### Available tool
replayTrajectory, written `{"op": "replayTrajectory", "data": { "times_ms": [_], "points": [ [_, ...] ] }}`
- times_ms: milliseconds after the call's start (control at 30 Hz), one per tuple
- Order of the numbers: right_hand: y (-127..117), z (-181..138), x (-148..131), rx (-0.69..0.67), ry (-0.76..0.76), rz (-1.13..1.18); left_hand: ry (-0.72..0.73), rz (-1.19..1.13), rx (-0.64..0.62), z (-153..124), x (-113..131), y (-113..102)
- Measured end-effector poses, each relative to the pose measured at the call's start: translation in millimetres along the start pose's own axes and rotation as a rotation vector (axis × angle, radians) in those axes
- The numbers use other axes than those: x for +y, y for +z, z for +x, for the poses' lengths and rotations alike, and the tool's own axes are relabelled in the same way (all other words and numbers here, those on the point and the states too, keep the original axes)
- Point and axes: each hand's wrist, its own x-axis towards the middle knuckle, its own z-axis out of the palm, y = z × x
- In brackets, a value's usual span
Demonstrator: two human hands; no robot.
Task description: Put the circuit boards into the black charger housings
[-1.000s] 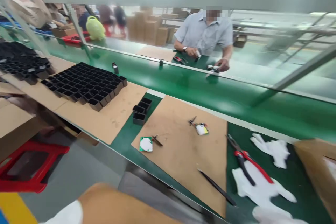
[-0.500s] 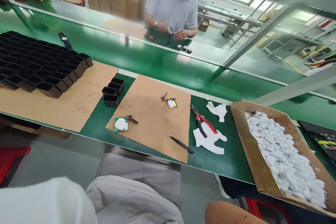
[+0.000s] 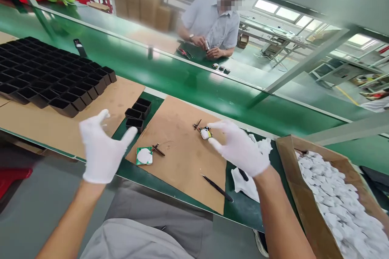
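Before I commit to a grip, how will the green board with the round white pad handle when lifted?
The green board is probably stiff, given its straight edges and square corners. It seems unlikely to roll, since it lies flat. The black piece beside it looks wired on, so it may dangle.

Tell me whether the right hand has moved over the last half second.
Yes, into view. Unseen then, the right hand now reaches over the right edge of the cardboard sheet, thumb and fingers spread at the yellow-marked board.
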Motion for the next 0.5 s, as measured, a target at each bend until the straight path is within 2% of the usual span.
{"op": "replayTrajectory", "data": {
  "times_ms": [100,233,333,400,500],
  "points": [
    [31,31,30,-0.162,-0.015,-0.003,-0.071,0.196,-0.130,0,-7,33],
    [50,44,53,-0.200,-0.002,0.004,-0.244,0.230,-0.183,4,1,55],
    [50,44,49,-0.110,0.059,-0.014,-0.343,0.227,-0.226,11,9,55],
    [43,37,39,-0.018,0.111,-0.017,-0.353,0.228,-0.230,12,11,47],
    [27,14,17,0.070,0.177,0.094,-0.225,0.097,-0.272,3,20,24]
  ]
}}
